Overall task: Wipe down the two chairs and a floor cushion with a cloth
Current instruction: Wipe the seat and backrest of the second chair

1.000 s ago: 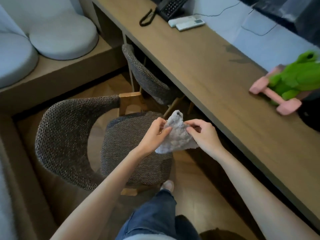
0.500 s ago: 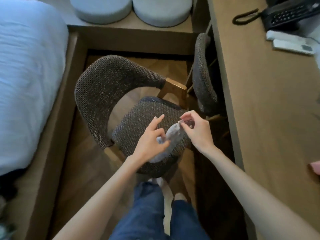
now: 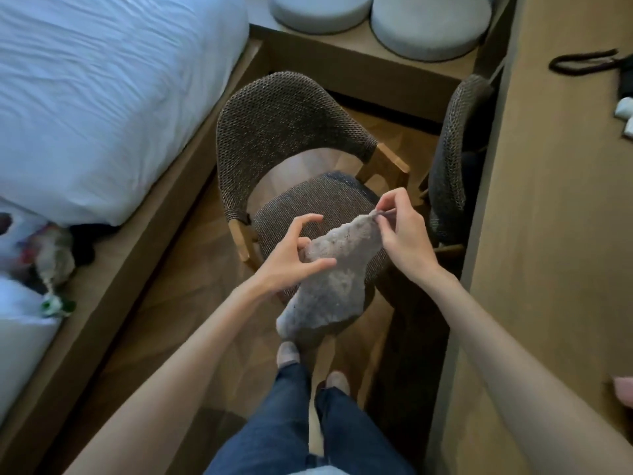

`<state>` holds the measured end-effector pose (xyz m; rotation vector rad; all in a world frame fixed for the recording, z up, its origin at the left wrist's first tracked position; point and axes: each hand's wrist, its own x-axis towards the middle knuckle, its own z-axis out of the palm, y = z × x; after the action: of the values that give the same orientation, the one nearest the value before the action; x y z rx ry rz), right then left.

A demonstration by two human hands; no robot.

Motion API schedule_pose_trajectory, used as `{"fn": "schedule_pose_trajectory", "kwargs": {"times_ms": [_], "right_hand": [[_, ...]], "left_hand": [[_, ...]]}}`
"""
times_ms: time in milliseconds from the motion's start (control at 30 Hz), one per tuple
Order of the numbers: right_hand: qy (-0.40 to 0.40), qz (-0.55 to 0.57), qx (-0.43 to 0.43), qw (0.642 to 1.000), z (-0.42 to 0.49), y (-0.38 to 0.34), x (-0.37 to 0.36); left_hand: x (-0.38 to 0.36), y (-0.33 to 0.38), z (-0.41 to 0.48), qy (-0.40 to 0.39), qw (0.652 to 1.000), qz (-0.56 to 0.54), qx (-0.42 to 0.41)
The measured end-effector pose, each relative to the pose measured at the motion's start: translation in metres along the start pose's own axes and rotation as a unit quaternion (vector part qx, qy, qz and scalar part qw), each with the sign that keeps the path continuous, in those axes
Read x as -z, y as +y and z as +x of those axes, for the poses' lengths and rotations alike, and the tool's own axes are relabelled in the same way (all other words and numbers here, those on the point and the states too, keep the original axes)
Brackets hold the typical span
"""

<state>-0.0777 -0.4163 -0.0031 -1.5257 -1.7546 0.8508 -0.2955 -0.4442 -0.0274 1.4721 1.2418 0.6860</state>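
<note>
White bed (image 3: 102, 97), wooden desk (image 3: 548, 234)

I could read no text, label, brand, number or sign anywhere in my view at that moment.

This is a bedroom, by its fittings most likely a hotel room. A bed (image 3: 102, 97) with white linen sits on a low wooden frame at the left. A long wooden table (image 3: 548, 234) runs along the right and carries a coiled black cord (image 3: 582, 61) (a desk phone's sort, its end cut off at the edge). One woven chair (image 3: 291, 125) stands on the wood floor (image 3: 191, 286), and a matching second chair (image 3: 452, 149) is tucked under the table. Beyond, a pale round cushion (image 3: 318, 12) lies beside a second cushion (image 3: 428, 25) on a raised ledge (image 3: 359, 54).
</note>
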Motion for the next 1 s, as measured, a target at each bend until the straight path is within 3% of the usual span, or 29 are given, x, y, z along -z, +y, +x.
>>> {"fn": "schedule_pose_trajectory", "kwargs": {"times_ms": [167,233,600,800,1000], "right_hand": [[0.028,-0.038,0.001,0.999,-0.007,-0.003,0.0],[0.044,-0.041,-0.012,0.998,-0.008,-0.002,0.001],[0.05,-0.095,-0.062,0.992,-0.019,0.006,-0.013],[0.011,-0.237,-0.065,0.969,-0.004,0.022,-0.027],[0.053,-0.256,-0.115,0.958,0.047,0.033,-0.033]], "left_hand": [[0.019,-0.006,-0.002,-0.119,0.971,0.207,0.029],[0.026,-0.013,-0.003,-0.133,0.955,0.261,0.055],[0.047,-0.03,-0.004,-0.065,0.981,0.167,0.079],[0.078,-0.043,0.019,-0.087,0.929,0.35,0.078],[0.089,-0.038,0.066,0.043,0.911,0.401,0.082]]}}
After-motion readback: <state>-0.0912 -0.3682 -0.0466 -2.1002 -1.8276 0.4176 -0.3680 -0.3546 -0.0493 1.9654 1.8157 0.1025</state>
